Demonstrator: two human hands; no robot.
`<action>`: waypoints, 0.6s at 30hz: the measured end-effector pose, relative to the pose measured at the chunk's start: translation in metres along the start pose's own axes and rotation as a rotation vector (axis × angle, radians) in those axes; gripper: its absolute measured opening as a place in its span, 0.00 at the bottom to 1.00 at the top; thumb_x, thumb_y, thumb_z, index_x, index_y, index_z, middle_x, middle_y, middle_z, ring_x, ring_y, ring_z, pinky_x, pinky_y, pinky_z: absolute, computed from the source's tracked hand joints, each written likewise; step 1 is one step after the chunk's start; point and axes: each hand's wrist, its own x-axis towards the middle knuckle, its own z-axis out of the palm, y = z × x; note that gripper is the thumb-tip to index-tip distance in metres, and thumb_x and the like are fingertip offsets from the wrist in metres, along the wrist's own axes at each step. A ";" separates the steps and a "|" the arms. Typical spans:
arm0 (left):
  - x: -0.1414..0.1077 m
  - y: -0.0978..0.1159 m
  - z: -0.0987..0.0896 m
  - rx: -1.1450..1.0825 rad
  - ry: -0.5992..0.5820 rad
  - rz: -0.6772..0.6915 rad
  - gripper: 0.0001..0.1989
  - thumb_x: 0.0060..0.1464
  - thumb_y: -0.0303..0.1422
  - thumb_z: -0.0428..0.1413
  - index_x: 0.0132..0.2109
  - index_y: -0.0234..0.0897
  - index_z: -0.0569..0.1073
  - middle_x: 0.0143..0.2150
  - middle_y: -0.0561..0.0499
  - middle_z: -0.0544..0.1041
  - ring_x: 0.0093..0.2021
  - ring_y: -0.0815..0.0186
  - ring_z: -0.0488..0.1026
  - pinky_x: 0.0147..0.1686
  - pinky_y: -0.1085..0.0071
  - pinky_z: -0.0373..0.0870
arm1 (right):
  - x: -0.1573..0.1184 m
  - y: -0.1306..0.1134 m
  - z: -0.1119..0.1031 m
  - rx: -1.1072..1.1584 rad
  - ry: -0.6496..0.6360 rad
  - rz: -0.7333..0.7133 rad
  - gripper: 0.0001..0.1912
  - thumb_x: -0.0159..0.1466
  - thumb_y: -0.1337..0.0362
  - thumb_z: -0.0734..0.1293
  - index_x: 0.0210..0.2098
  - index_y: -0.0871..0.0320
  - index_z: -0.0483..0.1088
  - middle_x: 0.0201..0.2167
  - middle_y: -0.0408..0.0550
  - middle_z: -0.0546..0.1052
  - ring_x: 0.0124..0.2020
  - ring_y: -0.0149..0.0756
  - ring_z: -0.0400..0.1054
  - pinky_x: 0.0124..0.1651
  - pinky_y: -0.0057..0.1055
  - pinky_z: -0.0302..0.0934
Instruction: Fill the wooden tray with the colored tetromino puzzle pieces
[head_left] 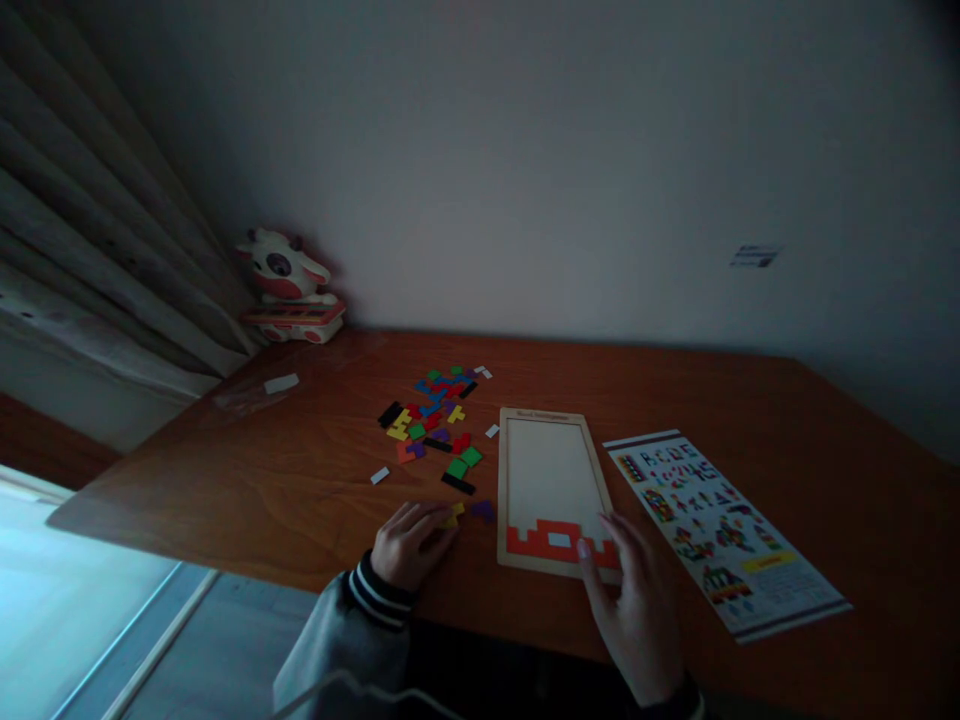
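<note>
A wooden puzzle frame [506, 490] lies on the table, with red pieces [525, 541] along its near end and a white piece [559, 540] among them. My right hand [630, 590] is at the frame's near right corner, thumb and fingers apart over the red pieces. To the left of the frame, my left hand [411, 543] rests on the table with its fingertips at a yellow piece [454, 515]; the fingers are together against it. Just right of that lies a purple piece [483, 511]. Colourful loose pieces [435, 410] are spread out beyond my left hand.
A printed pattern sheet [720, 530] lies right of the frame. At the table's back left corner stands a cow-shaped toy [289, 290], near a curtain [97, 200]. A white piece [380, 476] and a white slip [281, 383] are on the left side.
</note>
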 end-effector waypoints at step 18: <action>-0.016 0.020 0.004 0.299 0.074 -0.222 0.10 0.60 0.40 0.56 0.44 0.41 0.77 0.41 0.46 0.78 0.38 0.59 0.74 0.39 0.61 0.73 | -0.002 -0.001 -0.002 0.047 0.000 -0.026 0.22 0.67 0.51 0.62 0.55 0.56 0.64 0.52 0.58 0.72 0.54 0.49 0.66 0.56 0.50 0.62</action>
